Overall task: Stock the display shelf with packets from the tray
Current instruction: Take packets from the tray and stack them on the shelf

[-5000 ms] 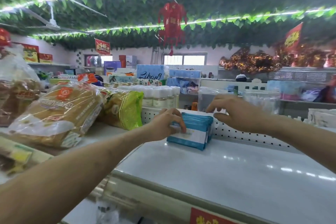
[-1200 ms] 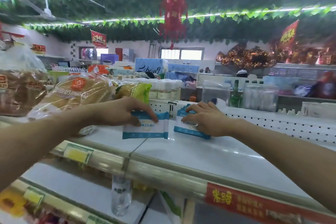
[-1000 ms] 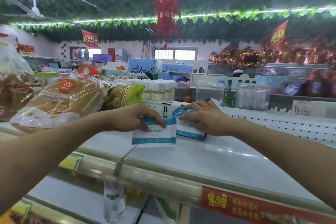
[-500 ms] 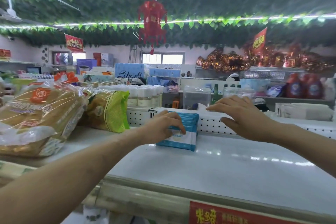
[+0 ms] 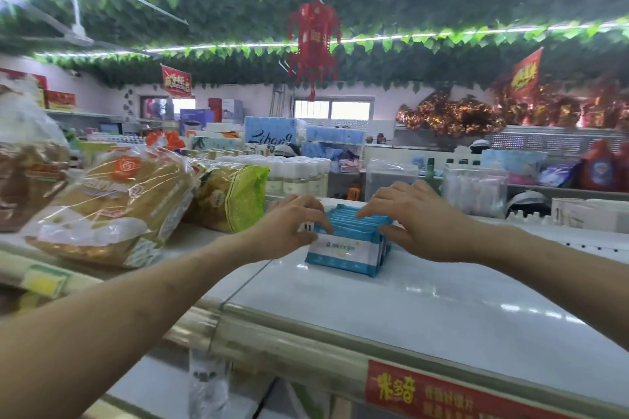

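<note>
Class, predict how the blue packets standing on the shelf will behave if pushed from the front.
Probably topple: the packets stand on thin edges, left hand and right hand bracing them. Likely slide easily; the shelf looks glossy. Wrappers look soft, so may flex.

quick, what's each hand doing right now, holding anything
Left hand: fingers curled over the left end of the packets, gripping them.
Right hand: open, fingertips resting on the packet tops, thumb against their right side.
</note>
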A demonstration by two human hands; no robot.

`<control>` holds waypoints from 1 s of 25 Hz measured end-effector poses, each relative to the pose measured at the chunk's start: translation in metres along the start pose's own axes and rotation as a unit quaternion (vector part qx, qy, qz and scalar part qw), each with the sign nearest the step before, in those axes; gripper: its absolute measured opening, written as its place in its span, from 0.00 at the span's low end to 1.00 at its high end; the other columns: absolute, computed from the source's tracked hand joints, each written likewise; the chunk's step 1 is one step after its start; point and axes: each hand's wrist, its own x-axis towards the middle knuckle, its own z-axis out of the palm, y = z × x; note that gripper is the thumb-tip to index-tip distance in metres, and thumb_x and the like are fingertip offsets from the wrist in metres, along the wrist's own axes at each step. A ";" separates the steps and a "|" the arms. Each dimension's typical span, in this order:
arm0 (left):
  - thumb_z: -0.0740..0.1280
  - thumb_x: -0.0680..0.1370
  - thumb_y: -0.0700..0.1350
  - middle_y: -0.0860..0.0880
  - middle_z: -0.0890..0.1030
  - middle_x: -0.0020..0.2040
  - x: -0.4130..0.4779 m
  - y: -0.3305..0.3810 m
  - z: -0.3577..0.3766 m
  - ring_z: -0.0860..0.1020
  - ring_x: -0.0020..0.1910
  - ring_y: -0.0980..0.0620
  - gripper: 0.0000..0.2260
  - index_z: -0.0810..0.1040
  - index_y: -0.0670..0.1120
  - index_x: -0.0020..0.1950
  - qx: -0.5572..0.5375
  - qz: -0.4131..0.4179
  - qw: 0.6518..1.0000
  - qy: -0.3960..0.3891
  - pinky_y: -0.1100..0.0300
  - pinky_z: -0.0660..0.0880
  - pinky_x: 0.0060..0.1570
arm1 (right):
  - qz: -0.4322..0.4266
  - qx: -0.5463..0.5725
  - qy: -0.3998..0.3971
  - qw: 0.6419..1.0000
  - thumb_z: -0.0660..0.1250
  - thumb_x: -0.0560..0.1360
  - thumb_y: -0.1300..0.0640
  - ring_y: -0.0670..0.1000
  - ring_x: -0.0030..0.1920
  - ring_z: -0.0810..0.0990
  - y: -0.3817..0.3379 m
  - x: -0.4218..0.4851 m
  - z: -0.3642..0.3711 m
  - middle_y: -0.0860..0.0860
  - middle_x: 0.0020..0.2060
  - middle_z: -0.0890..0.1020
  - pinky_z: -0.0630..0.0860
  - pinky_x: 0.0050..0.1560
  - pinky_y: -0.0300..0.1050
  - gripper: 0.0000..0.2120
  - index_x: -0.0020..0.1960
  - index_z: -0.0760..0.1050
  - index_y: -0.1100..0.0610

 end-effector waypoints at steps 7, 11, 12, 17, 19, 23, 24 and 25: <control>0.67 0.81 0.52 0.57 0.77 0.56 -0.135 -0.017 -0.090 0.76 0.54 0.59 0.11 0.81 0.57 0.63 0.045 -0.127 0.991 0.004 0.54 0.76 0.55 | -0.191 0.105 -0.033 0.975 0.61 0.82 0.43 0.47 0.62 0.74 -0.123 0.089 0.016 0.41 0.60 0.78 0.69 0.63 0.51 0.15 0.69 0.72 0.41; 0.67 0.83 0.51 0.59 0.80 0.55 -0.261 -0.005 -0.142 0.78 0.50 0.62 0.10 0.79 0.57 0.64 0.055 -0.262 0.963 0.017 0.63 0.74 0.47 | -0.307 0.158 -0.042 0.938 0.62 0.82 0.43 0.47 0.58 0.77 -0.237 0.144 0.025 0.42 0.57 0.80 0.75 0.59 0.54 0.14 0.66 0.74 0.43; 0.67 0.83 0.51 0.59 0.80 0.56 -0.295 0.001 -0.153 0.79 0.51 0.62 0.11 0.79 0.57 0.66 0.061 -0.297 0.953 0.012 0.65 0.74 0.47 | -0.333 0.175 -0.042 0.926 0.62 0.82 0.43 0.48 0.57 0.78 -0.269 0.155 0.027 0.43 0.57 0.81 0.76 0.58 0.54 0.14 0.66 0.75 0.44; 0.68 0.82 0.51 0.56 0.82 0.52 -0.466 0.045 -0.162 0.81 0.49 0.55 0.14 0.77 0.56 0.68 0.085 -0.494 0.865 0.002 0.58 0.77 0.50 | -0.436 0.215 -0.095 0.869 0.62 0.82 0.45 0.53 0.55 0.79 -0.418 0.161 0.058 0.47 0.57 0.81 0.77 0.56 0.53 0.15 0.67 0.73 0.46; 0.69 0.81 0.48 0.52 0.83 0.51 -0.540 0.071 -0.136 0.83 0.49 0.49 0.15 0.78 0.52 0.68 0.062 -0.572 0.818 0.015 0.52 0.79 0.53 | -0.474 0.228 -0.126 0.841 0.63 0.81 0.48 0.54 0.58 0.79 -0.475 0.138 0.081 0.48 0.58 0.81 0.75 0.59 0.53 0.15 0.67 0.74 0.47; 0.70 0.80 0.46 0.49 0.83 0.60 -0.651 0.134 -0.052 0.81 0.59 0.48 0.16 0.79 0.48 0.69 0.019 -0.689 0.723 -0.045 0.57 0.75 0.62 | -0.526 0.237 -0.242 0.780 0.66 0.81 0.50 0.55 0.63 0.77 -0.554 0.060 0.151 0.53 0.63 0.79 0.73 0.59 0.46 0.19 0.71 0.74 0.53; 0.69 0.81 0.46 0.47 0.82 0.62 -0.672 0.150 -0.030 0.80 0.61 0.47 0.16 0.79 0.47 0.69 0.014 -0.705 0.706 -0.062 0.58 0.73 0.62 | -0.540 0.234 -0.267 0.763 0.66 0.81 0.49 0.54 0.64 0.77 -0.567 0.037 0.169 0.53 0.64 0.78 0.73 0.62 0.47 0.20 0.71 0.74 0.53; 0.69 0.81 0.46 0.47 0.81 0.63 -0.689 0.163 -0.011 0.78 0.63 0.46 0.16 0.79 0.47 0.68 0.011 -0.717 0.693 -0.073 0.58 0.71 0.63 | -0.552 0.228 -0.287 0.749 0.66 0.81 0.48 0.54 0.65 0.76 -0.578 0.017 0.185 0.52 0.65 0.77 0.72 0.65 0.48 0.20 0.72 0.73 0.52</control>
